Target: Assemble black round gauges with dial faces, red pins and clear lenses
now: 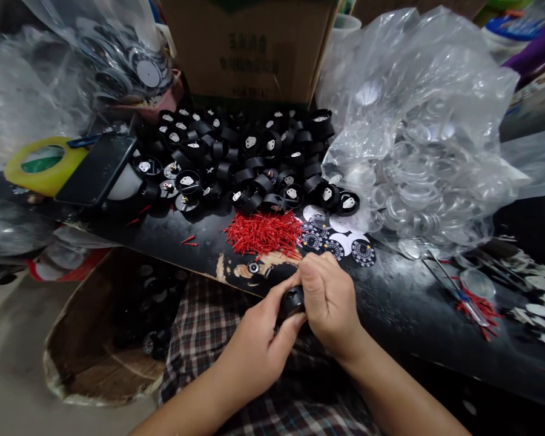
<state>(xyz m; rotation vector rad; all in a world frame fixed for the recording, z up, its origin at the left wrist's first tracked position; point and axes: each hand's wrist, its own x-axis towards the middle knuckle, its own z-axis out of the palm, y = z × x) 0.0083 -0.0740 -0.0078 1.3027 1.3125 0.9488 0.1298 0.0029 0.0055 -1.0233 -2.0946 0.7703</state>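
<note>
A small black round case is between my hands, over my lap at the table's front edge. My left hand wraps round it from the left and below, with the thumb along its lower side. Curled tight, my right hand grips it from the right; its fingertips are hidden. Just beyond lies a heap of small red pointers. Beside that heap are printed black dials and white discs. A small ring-shaped part rests on the worn table edge.
Many black cases are piled behind the pointers, before a cardboard box. Clear plastic bags of transparent covers stand right. At left are yellow tape and a phone. Tweezers lie right; a bin stands lower left.
</note>
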